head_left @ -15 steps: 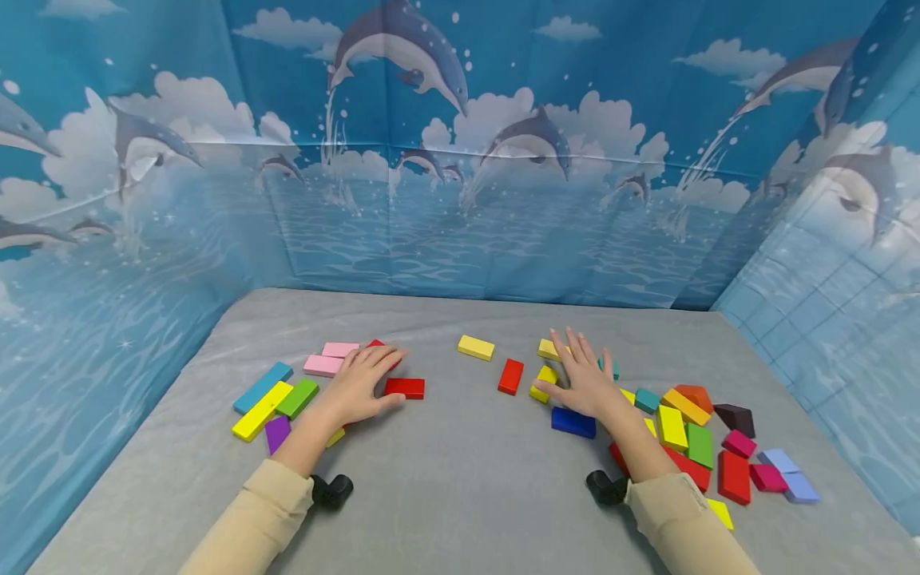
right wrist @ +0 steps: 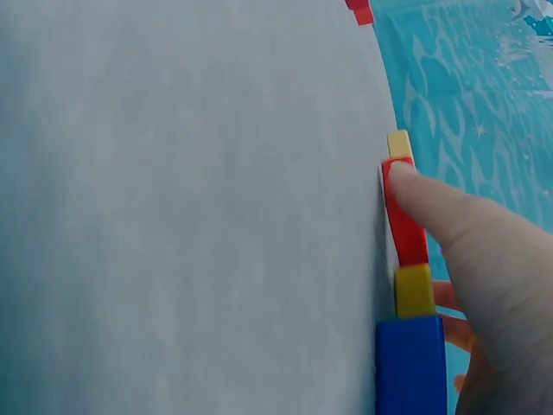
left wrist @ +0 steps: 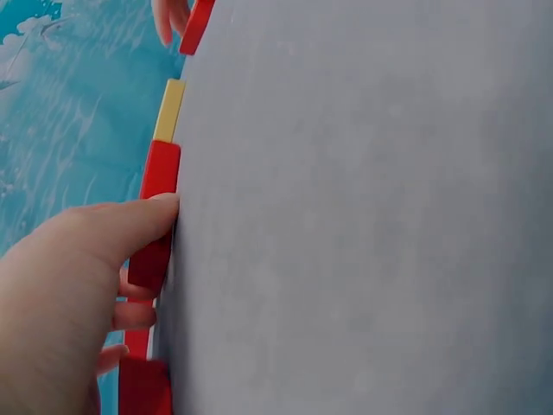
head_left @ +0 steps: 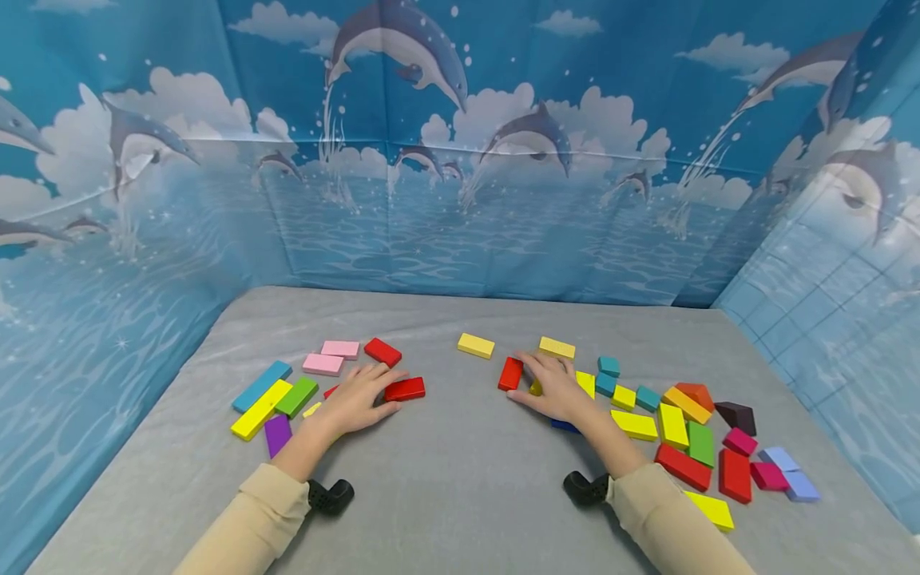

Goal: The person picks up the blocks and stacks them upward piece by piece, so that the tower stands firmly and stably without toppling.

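In the head view my left hand (head_left: 355, 399) holds a red block (head_left: 406, 389) on the left, with the fingertips on its far side and the thumb on its near side. The left wrist view shows that thumb against the red face. My right hand (head_left: 557, 387) has thumb and index finger at the two ends of another red block (head_left: 510, 373); its thumb touches the block in the right wrist view. Under the right hand, a yellow block (right wrist: 415, 290) and a blue block (right wrist: 410, 367) are partly hidden in the head view.
Beyond the hands lie a yellow block (head_left: 476, 345), another yellow block (head_left: 557, 347) and a red block (head_left: 382, 351). Pink, blue, green and purple blocks spread at left; several mixed blocks cluster at right. A dolphin-print curtain (head_left: 460, 224) borders the grey table (head_left: 460, 479).
My right hand has moved left and down from above the yellow blocks to the red block. The left hand has closed in on its red block, which has turned slightly.
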The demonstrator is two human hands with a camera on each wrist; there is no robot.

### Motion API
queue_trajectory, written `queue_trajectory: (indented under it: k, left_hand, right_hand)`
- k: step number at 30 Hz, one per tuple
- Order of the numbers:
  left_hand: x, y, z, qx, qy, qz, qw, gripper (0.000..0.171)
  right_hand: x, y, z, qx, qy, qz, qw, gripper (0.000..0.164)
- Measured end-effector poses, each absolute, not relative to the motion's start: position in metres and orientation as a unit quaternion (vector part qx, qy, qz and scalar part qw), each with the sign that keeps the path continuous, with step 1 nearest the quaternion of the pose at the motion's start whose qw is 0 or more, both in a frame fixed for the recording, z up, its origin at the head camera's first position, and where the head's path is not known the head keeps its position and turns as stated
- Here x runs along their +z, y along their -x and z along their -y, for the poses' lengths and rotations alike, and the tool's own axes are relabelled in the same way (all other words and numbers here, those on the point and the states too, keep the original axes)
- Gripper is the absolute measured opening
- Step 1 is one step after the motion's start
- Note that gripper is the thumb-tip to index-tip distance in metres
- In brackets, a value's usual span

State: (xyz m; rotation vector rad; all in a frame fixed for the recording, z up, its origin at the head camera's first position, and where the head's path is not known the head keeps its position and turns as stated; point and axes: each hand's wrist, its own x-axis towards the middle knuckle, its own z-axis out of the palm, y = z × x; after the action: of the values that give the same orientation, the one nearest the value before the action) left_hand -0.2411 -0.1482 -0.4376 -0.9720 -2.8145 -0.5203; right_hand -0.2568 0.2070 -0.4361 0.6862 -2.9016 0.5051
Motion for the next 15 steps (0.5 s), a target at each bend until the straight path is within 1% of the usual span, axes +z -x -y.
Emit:
queue_trajectory:
  k: [4, 8, 10, 15]
  left_hand:
    - [-0.439, 0.240, 0.140, -0.188, 0.313, 0.930, 0.044, 0.055]
    - [-0.437, 0.239, 0.134, -0.225, 0.303, 0.926, -0.010, 0.067]
    - [-0.434, 0.240, 0.134, -0.246, 0.299, 0.921, -0.039, 0.070]
    - [-0.429, 0.248, 0.136, -0.262, 0.319, 0.907, -0.080, 0.067]
  right_hand:
    - [-0.437, 0.256, -0.203, 0.166, -0.230, 0.957, 0.064, 0.064]
    - [-0.439, 0.257, -0.202, 0.176, -0.224, 0.957, 0.063, 0.062]
    - [-0.439, 0.258, -0.201, 0.177, -0.223, 0.957, 0.063, 0.062]
    - [-0.440, 0.260, -0.201, 0.181, -0.222, 0.956, 0.057, 0.062]
